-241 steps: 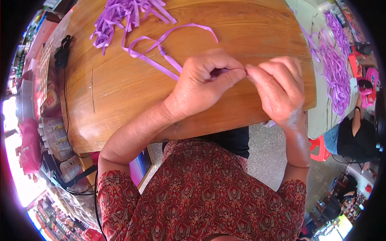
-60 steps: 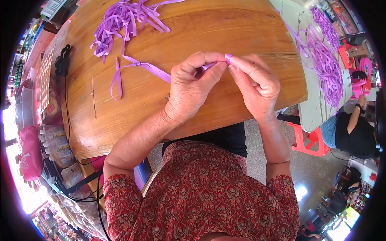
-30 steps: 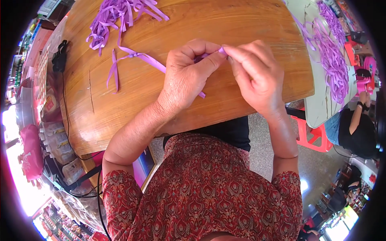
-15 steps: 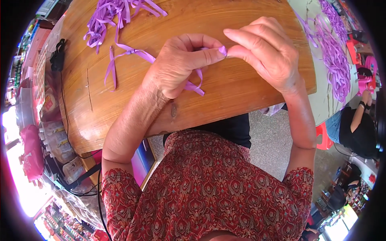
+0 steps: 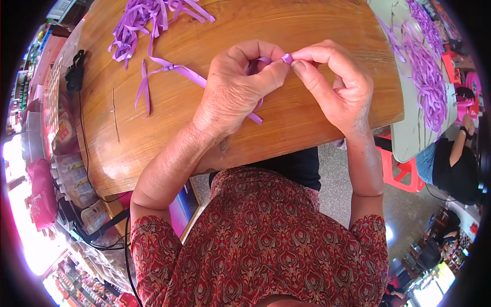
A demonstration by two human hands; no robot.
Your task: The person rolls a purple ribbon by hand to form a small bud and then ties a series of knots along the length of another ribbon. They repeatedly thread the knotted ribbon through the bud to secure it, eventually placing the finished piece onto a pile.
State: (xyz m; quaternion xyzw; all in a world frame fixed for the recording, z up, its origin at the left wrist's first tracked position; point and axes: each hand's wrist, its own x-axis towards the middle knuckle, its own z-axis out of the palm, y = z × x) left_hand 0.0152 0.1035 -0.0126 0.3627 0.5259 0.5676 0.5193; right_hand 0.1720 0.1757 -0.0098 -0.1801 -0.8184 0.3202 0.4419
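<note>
Above the wooden table (image 5: 307,110), my left hand (image 5: 240,82) is closed on a purple ribbon (image 5: 186,74), its thumb and forefinger pinching a small fold of it. The fingertips of my right hand (image 5: 337,77) meet at that same fold, close beside the left thumb. How much of the ribbon the right fingers grip is hard to make out. Left of my left hand the ribbon runs over the table with a small knot in it, toward a purple ribbon pile (image 5: 134,30) at the far left. One loose end hangs below my left palm.
At the right, a pale table (image 5: 406,138) carries more purple ribbon bundles (image 5: 429,87). A red plastic stool (image 5: 401,171) stands below it, near a seated person (image 5: 450,163) in dark clothes. A black cable (image 5: 80,133) runs down the wooden table's left side.
My right hand has come down and its thumb and forefinger have closed in at the ribbon's fold. My left hand still pinches the ribbon.
</note>
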